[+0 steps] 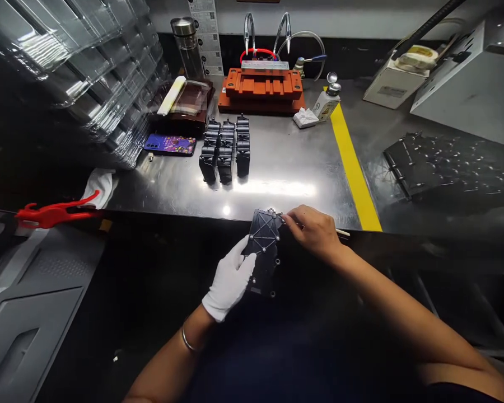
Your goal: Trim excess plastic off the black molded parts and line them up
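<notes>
My left hand point(232, 280), in a white glove, is closed on the left edge of a black plastic housing point(265, 254). The flat face of this part has crossing ribs, small round metal-looking points and ring-shaped lugs along its right side. It is held in front of the bench edge. My bare right hand point(313, 228) pinches a thin stick-like tool point(343, 233); its pale end sticks out behind the hand. The other end reaches the upper right corner of the housing, near a lug. Fingers hide the tool's middle, so its exact kind is unclear.
Several black plastic parts point(225, 148) stand in rows on the metal bench point(285, 151). Behind them are an orange fixture point(262, 92) and a dispenser bottle point(327, 103). Stacked clear trays point(105, 73), a phone point(171, 144) and red pliers-like tool point(54, 215) lie left; pins point(449, 162) right.
</notes>
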A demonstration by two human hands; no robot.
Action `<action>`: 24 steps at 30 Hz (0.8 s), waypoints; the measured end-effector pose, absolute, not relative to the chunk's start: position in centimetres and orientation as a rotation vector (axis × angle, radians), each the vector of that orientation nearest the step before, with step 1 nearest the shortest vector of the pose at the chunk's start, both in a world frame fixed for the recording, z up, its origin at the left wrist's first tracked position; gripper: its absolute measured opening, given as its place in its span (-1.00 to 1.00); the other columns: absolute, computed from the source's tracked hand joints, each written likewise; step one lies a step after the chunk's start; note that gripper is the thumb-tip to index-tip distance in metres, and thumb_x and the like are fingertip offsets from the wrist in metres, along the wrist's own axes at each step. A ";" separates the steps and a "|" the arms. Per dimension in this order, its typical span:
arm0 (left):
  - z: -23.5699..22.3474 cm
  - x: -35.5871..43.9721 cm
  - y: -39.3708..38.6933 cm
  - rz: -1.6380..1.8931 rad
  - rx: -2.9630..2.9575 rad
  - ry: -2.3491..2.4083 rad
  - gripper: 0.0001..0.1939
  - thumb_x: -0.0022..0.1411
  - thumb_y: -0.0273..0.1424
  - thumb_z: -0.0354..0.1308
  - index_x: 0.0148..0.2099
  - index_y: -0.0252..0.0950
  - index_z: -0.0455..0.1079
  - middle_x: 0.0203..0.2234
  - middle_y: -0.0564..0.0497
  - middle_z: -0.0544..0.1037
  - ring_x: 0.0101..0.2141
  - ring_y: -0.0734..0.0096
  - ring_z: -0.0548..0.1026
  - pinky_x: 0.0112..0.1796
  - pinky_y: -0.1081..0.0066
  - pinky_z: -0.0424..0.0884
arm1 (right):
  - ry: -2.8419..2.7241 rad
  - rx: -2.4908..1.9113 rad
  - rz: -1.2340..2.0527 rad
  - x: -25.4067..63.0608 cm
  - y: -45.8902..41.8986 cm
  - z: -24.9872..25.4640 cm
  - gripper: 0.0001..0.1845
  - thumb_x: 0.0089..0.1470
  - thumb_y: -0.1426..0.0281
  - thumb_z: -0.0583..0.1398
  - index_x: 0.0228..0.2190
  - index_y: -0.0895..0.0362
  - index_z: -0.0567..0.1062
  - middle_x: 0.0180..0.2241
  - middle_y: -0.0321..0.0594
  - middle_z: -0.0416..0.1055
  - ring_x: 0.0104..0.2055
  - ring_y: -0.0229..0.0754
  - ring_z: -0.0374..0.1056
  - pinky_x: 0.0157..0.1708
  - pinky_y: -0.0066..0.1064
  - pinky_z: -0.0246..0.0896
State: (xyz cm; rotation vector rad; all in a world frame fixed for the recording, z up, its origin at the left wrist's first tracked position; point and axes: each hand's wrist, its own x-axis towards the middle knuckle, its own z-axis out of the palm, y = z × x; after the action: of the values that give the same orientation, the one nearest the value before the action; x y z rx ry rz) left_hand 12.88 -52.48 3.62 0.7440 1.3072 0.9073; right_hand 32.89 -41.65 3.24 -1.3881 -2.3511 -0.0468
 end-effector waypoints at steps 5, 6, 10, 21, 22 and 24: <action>3.2 12.7 -52.6 0.909 0.788 1.343 -0.33 0.21 -0.18 0.17 0.31 -0.28 0.18 -0.62 0.15 0.36 -0.58 0.55 0.29 -0.50 0.52 0.32 | -2.356 -1.330 -0.091 32.8 -41.2 3.6 -0.60 0.26 0.22 0.05 -0.51 0.13 0.48 -0.53 -0.22 0.47 -0.47 -0.25 0.33 -0.52 -0.43 -0.04; 3.1 12.7 -52.6 0.911 0.802 1.350 -0.34 0.21 -0.18 0.16 0.31 -0.29 0.19 -0.63 0.16 0.34 -0.59 0.55 0.28 -0.51 0.53 0.31 | -2.370 -1.323 -0.080 32.8 -41.2 3.7 -0.60 0.26 0.22 0.06 -0.51 0.13 0.49 -0.53 -0.22 0.47 -0.48 -0.25 0.33 -0.52 -0.43 -0.04; 2.7 12.6 -52.6 0.919 0.849 1.377 -0.36 0.22 -0.20 0.16 0.30 -0.31 0.21 -0.64 0.17 0.31 -0.58 0.55 0.26 -0.49 0.53 0.32 | -2.406 -1.300 -0.058 32.7 -40.8 4.1 -0.61 0.24 0.20 0.07 -0.51 0.12 0.50 -0.53 -0.23 0.48 -0.49 -0.26 0.33 -0.53 -0.44 -0.04; 2.6 12.5 -52.3 0.938 0.850 1.405 -0.37 0.22 -0.22 0.15 0.29 -0.29 0.23 -0.66 0.18 0.29 -0.60 0.57 0.25 -0.51 0.54 0.30 | -2.345 -1.177 0.268 34.0 -43.1 4.5 -0.73 0.23 0.26 0.11 -0.43 0.13 0.48 -0.51 -0.26 0.48 -0.51 -0.30 0.37 -0.48 -0.48 0.19; 2.6 12.5 -52.3 0.942 0.851 1.413 -0.37 0.21 -0.22 0.16 0.29 -0.30 0.23 -0.66 0.18 0.28 -0.60 0.57 0.25 -0.52 0.55 0.29 | -2.358 -1.156 0.272 34.1 -43.5 4.5 -0.74 0.22 0.27 0.12 -0.43 0.14 0.47 -0.51 -0.26 0.48 -0.51 -0.31 0.37 -0.50 -0.49 0.18; 2.6 12.5 -52.2 0.951 0.847 1.430 -0.36 0.21 -0.21 0.17 0.28 -0.31 0.24 -0.67 0.19 0.28 -0.60 0.58 0.24 -0.53 0.56 0.28 | -2.381 -1.135 0.247 34.2 -43.9 4.5 -0.75 0.22 0.29 0.13 -0.43 0.14 0.47 -0.52 -0.26 0.47 -0.53 -0.32 0.36 -0.53 -0.50 0.16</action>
State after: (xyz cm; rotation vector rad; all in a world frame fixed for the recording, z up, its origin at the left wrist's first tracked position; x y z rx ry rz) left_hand 12.47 -52.19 2.57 0.8467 1.4304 0.9511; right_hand 34.17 -43.89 4.52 -1.1348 -2.3810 0.2471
